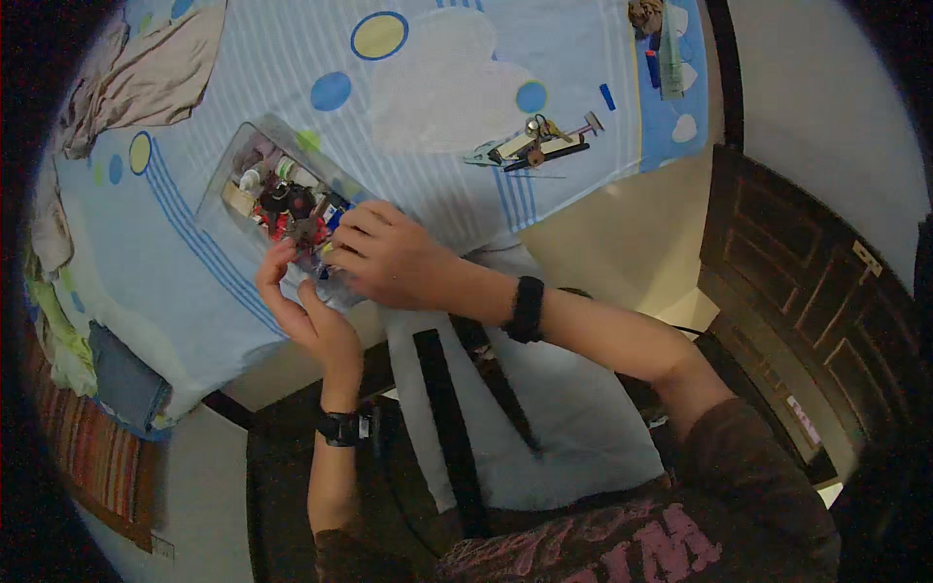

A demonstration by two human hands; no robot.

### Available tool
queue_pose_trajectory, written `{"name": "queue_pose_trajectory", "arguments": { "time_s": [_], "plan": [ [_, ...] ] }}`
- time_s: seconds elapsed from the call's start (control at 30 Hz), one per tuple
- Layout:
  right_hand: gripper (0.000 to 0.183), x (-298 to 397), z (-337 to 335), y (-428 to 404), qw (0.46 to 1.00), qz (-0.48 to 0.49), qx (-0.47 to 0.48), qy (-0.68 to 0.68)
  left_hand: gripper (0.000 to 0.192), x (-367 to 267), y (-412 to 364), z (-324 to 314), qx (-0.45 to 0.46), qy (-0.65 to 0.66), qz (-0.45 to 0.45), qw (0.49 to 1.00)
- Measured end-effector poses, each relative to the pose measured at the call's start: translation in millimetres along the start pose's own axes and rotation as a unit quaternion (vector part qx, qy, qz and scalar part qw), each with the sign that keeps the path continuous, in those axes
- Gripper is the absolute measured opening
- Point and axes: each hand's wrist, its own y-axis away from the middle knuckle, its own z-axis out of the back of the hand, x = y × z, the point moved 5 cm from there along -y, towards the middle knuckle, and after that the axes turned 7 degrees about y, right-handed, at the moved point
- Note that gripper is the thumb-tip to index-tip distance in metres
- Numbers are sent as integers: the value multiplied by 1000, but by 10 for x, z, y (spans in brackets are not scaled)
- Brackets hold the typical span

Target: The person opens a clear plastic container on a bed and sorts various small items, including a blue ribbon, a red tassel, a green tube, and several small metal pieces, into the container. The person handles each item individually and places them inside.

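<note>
A clear plastic box (pixel 222 171) full of small mixed items lies on the bed, tilted in my view. Inside it are a white bottle-like piece (pixel 253 180), a dark rounded object (pixel 291 200) and some red pieces (pixel 273 227). My right hand (pixel 393 255) reaches over the box's right side, fingers bent down among the contents; their tips are partly hidden. At the near end is my left hand (pixel 310 313), palm turned up, fingers and thumb curled around the box's near corner. Whether either hand grips anything is unclear.
On the patterned bedsheet (pixel 430 175), to the right, lie keys (pixel 543 127), a razor (pixel 592 124), a black pen (pixel 547 157) and a blue piece (pixel 607 97). A green ruler (pixel 671 62) lies farther back. Crumpled cloth (pixel 160 80) is at left. A grey-white bag (pixel 532 415) covers my lap.
</note>
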Motion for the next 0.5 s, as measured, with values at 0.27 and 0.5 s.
{"name": "queue_pose_trajectory", "arguments": {
  "time_s": [0.27,0.5],
  "plan": [
    [33,-946,732,506,977,-189,-10,99,33,14,17,-71,43,27,-1,999],
    [42,-1267,842,748,949,-233,97,189,24,95,47,-86,34,48,32,998]
  ]
}}
